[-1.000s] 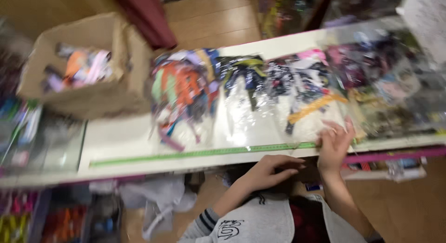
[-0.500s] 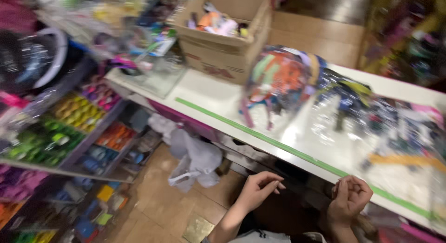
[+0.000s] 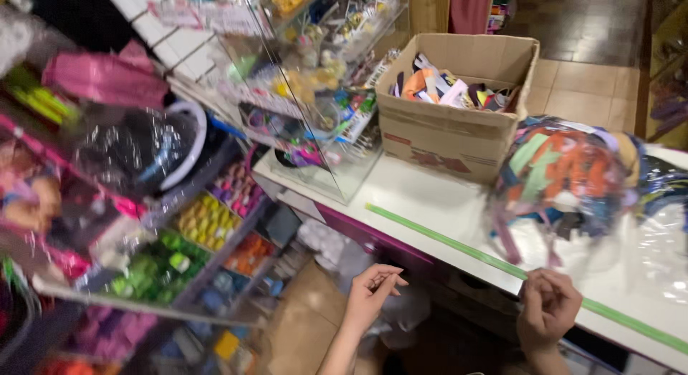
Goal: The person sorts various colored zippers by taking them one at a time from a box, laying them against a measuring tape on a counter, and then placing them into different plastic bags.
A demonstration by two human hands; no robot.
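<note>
Left hand (image 3: pixel 373 292) loosely curled, empty; right hand (image 3: pixel 548 307) fisted at counter's (image 3: pixel 430 196) front edge beside clear bag (image 3: pixel 566 181) of colourful ribbons, grasp unclear.

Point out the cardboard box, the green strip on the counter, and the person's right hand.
cardboard box (image 3: pixel 448 135), head view, front wall.
green strip (image 3: pixel 444 238), head view, middle of its length.
right hand (image 3: pixel 549 309), head view, back of the hand.

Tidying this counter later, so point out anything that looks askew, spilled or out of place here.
Nothing looks spilled or broken. The clear bag of coloured ribbons bulges on the white counter, a few ends trailing toward the green strip. The cardboard box sits open, flaps up, its contents jumbled. Left hand and right hand hold nothing visible.
</note>
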